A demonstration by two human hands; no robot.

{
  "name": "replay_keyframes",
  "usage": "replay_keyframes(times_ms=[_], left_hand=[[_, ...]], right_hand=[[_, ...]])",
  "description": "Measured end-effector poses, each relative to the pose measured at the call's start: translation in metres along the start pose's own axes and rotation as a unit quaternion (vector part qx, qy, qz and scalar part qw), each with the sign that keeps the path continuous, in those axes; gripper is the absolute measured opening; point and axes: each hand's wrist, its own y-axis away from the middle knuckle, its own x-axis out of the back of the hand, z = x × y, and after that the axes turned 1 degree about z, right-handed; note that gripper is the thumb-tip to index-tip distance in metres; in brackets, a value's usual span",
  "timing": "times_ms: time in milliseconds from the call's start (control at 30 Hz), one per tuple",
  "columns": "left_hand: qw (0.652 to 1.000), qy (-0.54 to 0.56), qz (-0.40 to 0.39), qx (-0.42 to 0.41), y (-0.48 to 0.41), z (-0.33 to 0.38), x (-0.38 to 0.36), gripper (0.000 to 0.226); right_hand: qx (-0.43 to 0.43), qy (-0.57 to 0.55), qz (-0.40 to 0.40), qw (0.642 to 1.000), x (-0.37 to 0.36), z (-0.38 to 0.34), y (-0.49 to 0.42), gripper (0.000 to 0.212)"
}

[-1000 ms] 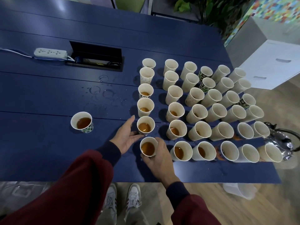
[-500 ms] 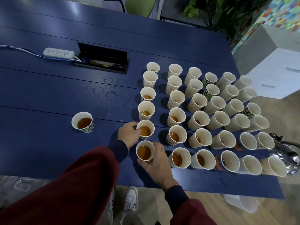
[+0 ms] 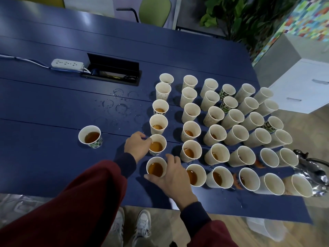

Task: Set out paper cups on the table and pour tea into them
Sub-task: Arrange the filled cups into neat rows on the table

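Note:
Several paper cups stand in rows on the dark blue table (image 3: 53,157); those nearest me and on the left hold brown tea, the far ones look empty. My left hand (image 3: 137,146) grips the side of a tea-filled cup (image 3: 157,145) in the left column. My right hand (image 3: 171,177) curls round the nearest tea cup (image 3: 156,168) at the front of that column. One tea cup (image 3: 91,137) stands alone to the left. A shiny metal teapot (image 3: 313,172) sits at the table's right edge.
A white power strip (image 3: 67,64) and an open cable box (image 3: 112,72) lie at the back left. Wet rings (image 3: 117,104) mark the table beside the cups. A white cabinet (image 3: 302,90) stands to the right, a green chair (image 3: 154,10) and plant behind.
My left hand went from open beside the cup to gripping its side. My right hand stays on the front cup. The camera view shifted slightly.

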Motion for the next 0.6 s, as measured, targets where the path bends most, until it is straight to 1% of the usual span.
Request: replay_keyframes(times_ms=[67,200,333,433,533,600], left_hand=[[1.000,-0.018,0.017,-0.014,0.001,0.005,0.009,0.016],[0.997,-0.048,0.054,-0.036,-0.004,0.016,0.031,0.010],[0.989,-0.084,0.092,-0.082,-0.010,0.023,0.060,0.013],[0.980,-0.100,0.131,-0.114,-0.015,0.018,0.084,0.012],[0.976,-0.113,0.151,-0.107,-0.022,0.007,0.109,0.013],[0.974,-0.116,0.174,-0.090,-0.030,-0.003,0.125,0.011]], right_hand=[[-0.004,0.014,0.005,1.000,0.012,-0.009,0.000,0.093],[0.010,0.036,0.038,0.999,0.036,-0.025,-0.005,0.071],[0.045,0.069,0.088,0.993,0.049,-0.045,-0.019,0.059],[0.080,0.093,0.106,0.987,0.048,-0.066,-0.030,0.050],[0.126,0.098,0.111,0.981,0.044,-0.091,-0.042,0.046],[0.158,0.106,0.097,0.977,0.039,-0.110,-0.054,0.046]])
